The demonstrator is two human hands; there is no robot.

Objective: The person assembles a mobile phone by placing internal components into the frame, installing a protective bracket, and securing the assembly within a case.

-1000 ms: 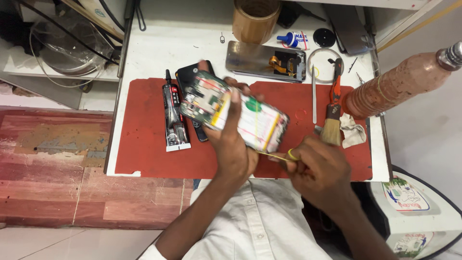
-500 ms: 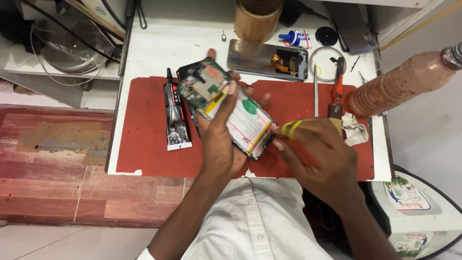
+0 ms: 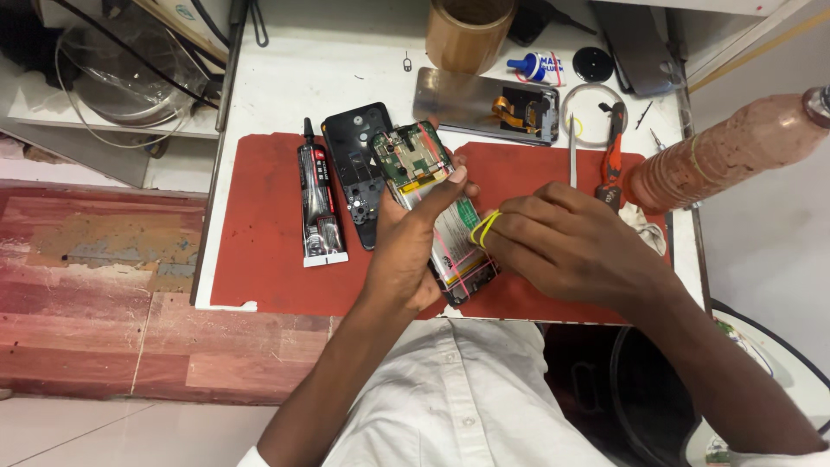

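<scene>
Closest to us, bottom middle of the frame, the left hand (image 3: 406, 251) is clamped around an opened phone (image 3: 432, 203), thumb across the exposed green board so it can't slide. It's held tilted just above the red mat (image 3: 259, 242), about center frame. The right hand (image 3: 562, 242) sits at the phone's lower end with its fingers pinched on a yellow rubber band (image 3: 482, 228), looks like it's being stretched round the body to keep the parts pressed together. 2 pink bands already cross the lower part. Left of center, a black glue tube (image 3: 318, 203) and a black back cover (image 3: 356, 173) lie flat on the mat, within easy reach. Further up, a screen panel (image 3: 484, 105) rests face down on the white bench, with red-handled pliers (image 3: 612, 156) to the right.
</scene>
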